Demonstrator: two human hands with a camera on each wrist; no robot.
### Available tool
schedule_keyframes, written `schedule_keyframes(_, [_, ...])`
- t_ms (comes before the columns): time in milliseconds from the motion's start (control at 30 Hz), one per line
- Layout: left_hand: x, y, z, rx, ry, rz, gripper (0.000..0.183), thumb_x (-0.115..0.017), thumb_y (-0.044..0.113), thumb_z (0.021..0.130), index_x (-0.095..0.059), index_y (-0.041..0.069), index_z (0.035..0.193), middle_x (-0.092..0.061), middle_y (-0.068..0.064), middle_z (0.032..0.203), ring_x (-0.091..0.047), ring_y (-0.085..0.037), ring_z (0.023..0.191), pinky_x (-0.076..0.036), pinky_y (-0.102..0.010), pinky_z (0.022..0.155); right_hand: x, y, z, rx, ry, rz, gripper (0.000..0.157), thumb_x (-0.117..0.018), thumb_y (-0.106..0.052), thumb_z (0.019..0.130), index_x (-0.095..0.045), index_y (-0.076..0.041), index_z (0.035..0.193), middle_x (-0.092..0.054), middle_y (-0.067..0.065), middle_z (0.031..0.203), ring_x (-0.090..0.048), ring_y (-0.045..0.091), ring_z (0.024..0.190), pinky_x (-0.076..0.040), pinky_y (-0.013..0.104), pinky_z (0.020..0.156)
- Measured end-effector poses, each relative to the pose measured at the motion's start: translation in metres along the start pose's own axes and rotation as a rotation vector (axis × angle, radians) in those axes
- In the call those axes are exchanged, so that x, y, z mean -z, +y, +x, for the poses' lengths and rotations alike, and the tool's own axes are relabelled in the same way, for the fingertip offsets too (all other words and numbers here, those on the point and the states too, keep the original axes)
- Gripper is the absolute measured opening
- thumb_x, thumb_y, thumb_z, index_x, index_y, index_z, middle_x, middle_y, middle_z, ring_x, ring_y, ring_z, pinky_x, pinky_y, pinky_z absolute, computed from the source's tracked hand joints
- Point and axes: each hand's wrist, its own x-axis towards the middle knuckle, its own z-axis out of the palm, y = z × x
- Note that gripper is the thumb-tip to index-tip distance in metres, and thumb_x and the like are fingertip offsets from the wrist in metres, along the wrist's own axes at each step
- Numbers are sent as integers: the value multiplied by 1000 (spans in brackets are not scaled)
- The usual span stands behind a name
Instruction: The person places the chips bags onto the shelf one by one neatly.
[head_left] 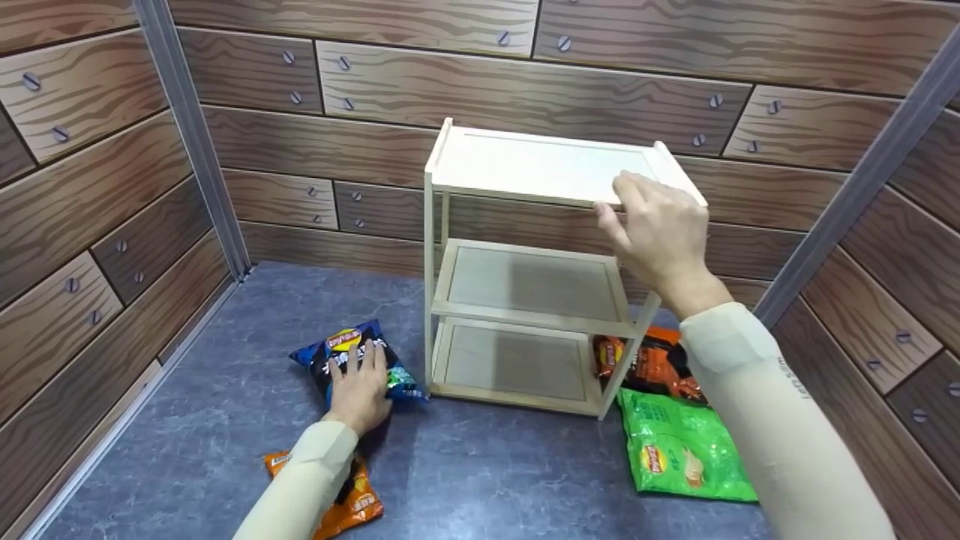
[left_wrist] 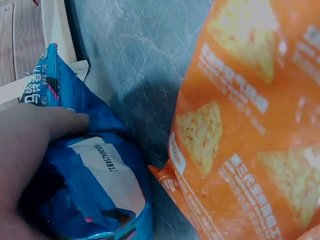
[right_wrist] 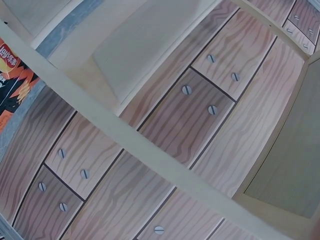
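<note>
A pull from the right grip [head_left: 664,229], curled on the top edge of the wooden rack [head_left: 532,161], could tip it; uneven pressure from the left grip [head_left: 360,394], spread over the blue bag [head_left: 346,340] beside it on the bench [head_left: 487,480], could make that skid. Opaque wrapping hides the contents of the blue bag and green bag [head_left: 667,435].

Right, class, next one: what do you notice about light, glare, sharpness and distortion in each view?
Head view: the top shelf looks bright and washed out, while a darker shadow patch lies on the middle shelf; left wrist view: dimmer and rather soft, with pale glare on the orange bag; right wrist view: the plank-patterned wall bows into curves, probably lens distortion.
</note>
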Motion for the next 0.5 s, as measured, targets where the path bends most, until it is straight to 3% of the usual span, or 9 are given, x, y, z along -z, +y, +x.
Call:
schedule_keyframes(167, [2, -1, -3, -51, 91, 7, 81, -77, 16, 78, -39, -6, 146, -39, -24, 154, -35, -48, 142, -23, -76, 109, 0, 0, -1, -12, 0, 4, 48, -45, -45, 97, -66, -4, 111, -71, 13, 121, -70, 39, 96, -55, 52, 77])
schedule_keyframes(500, [9, -1, -5, -91, 136, -63, 77, -67, -1, 72, -41, -7, 145, -40, -26, 153, -33, -49, 143, -25, -76, 108, 0, -1, -1, -9, 9, 2, 47, -44, -45, 97, -65, -5, 109, -71, 12, 118, -69, 38, 91, -54, 51, 75])
